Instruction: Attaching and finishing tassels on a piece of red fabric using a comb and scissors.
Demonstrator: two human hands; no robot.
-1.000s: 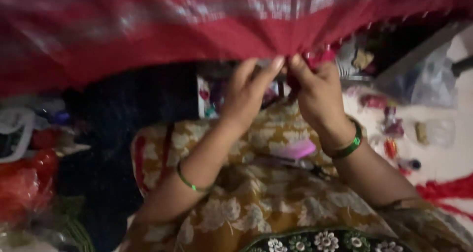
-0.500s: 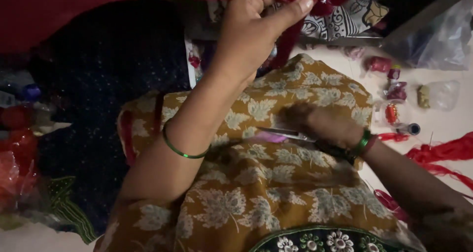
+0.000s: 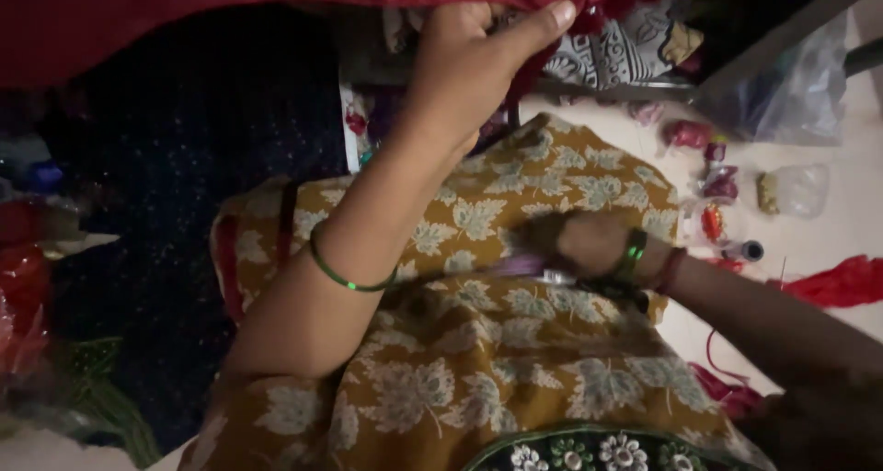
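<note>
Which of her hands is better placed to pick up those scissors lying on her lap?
Likely the right hand: it rests on the purple-handled scissors, while the left hand is up pinching the red cloth.

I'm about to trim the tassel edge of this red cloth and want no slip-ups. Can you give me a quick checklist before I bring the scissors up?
1. Left hand pinches the red cloth at its edge: ok.
2. Right hand has the scissors on the lap: blurred, grip cannot tell.
3. Blades shut: cannot tell.
4. Cloth edge in full view: not ok, it runs off the top of the frame.
5. Lighting: not ok, dim.
6. Thread spool lies apart from the hands on the floor: ok.
</note>
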